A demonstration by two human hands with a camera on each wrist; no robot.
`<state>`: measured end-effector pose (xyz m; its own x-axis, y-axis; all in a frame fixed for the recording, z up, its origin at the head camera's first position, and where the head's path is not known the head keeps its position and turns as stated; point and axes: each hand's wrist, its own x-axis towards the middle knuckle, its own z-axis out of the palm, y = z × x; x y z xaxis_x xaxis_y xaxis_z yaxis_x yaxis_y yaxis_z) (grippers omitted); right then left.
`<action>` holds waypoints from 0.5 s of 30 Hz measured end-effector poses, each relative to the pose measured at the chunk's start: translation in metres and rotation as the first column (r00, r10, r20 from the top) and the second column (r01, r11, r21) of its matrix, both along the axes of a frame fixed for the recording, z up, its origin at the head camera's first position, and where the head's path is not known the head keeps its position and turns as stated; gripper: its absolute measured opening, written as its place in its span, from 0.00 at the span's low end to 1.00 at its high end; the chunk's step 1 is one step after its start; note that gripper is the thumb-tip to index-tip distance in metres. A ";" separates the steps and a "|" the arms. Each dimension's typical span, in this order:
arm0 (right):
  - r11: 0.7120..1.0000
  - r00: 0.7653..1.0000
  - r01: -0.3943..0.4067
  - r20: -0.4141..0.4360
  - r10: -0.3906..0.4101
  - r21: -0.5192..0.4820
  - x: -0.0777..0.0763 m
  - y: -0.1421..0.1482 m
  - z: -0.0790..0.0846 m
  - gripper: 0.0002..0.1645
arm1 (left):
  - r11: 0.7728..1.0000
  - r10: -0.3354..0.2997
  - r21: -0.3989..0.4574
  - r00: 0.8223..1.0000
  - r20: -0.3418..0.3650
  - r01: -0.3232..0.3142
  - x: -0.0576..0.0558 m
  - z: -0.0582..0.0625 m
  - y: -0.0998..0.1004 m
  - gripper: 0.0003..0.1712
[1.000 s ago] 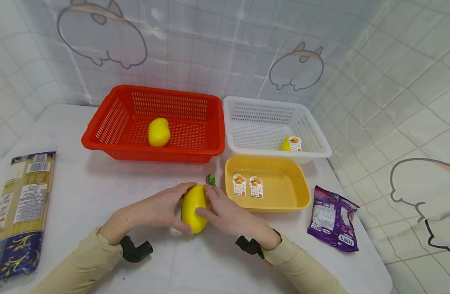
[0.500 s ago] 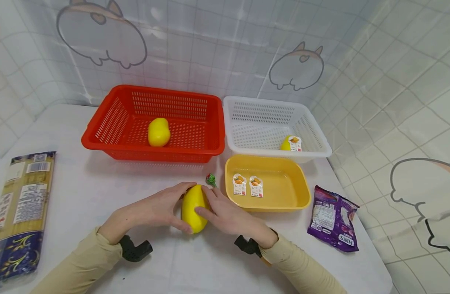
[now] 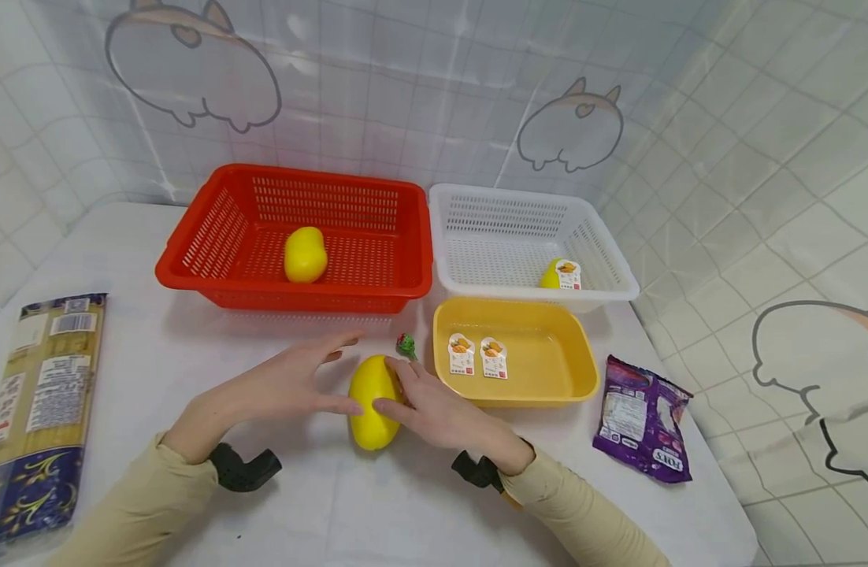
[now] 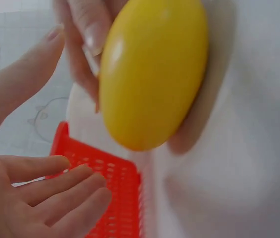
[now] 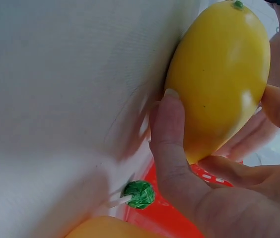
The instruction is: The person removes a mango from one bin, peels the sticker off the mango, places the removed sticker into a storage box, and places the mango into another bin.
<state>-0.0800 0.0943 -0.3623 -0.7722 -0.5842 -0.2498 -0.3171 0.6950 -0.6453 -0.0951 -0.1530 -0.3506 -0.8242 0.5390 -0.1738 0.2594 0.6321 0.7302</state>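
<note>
A smooth yellow mango (image 3: 372,403) lies on the white table between the two hands. The right hand (image 3: 441,413) holds it from the right, thumb on the near side and fingers on the far side; the right wrist view shows those fingers (image 5: 169,129) against the mango's skin. To its left, the left hand (image 3: 285,386) has its fingers stretched out. In the left wrist view a gap shows between the left hand (image 4: 55,198) and the mango (image 4: 155,74). Just behind the right fingertips lies a green-wrapped lollipop (image 3: 406,345).
A red basket (image 3: 320,293) holds another mango (image 3: 306,255). In the white basket (image 3: 547,297) sits a stickered mango (image 3: 553,275). A yellow tub (image 3: 547,370) carries two fruit stickers (image 3: 494,359). A pasta packet (image 3: 51,394) lies left, a purple snack bag (image 3: 643,421) right.
The left hand has let go of the mango and drawn back to the left. The right hand keeps its hold, and the mango stays almost in place.
</note>
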 end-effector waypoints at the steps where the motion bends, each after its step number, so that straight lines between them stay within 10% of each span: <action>1: 1.000 1.000 0.000 -0.003 0.000 -0.001 0.000 0.000 0.000 0.42 | 1.000 0.014 0.012 1.000 -0.007 -0.014 -0.001 0.002 -0.002 0.62; 10: 1.000 1.000 0.011 0.021 -0.010 -0.029 0.000 -0.001 0.000 0.43 | 0.990 0.124 0.083 0.986 -0.111 -0.115 -0.004 0.022 -0.018 0.51; 15: 0.999 0.999 0.028 0.043 -0.026 -0.038 0.000 -0.001 -0.001 0.43 | 0.973 0.203 0.162 0.946 -0.252 -0.165 -0.005 0.031 -0.028 0.44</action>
<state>-0.0804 0.0931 -0.3631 -0.7771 -0.5731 -0.2601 -0.2701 0.6770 -0.6846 -0.1000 -0.1806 -0.3191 -0.9173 0.3767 0.1289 0.3437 0.5860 0.7338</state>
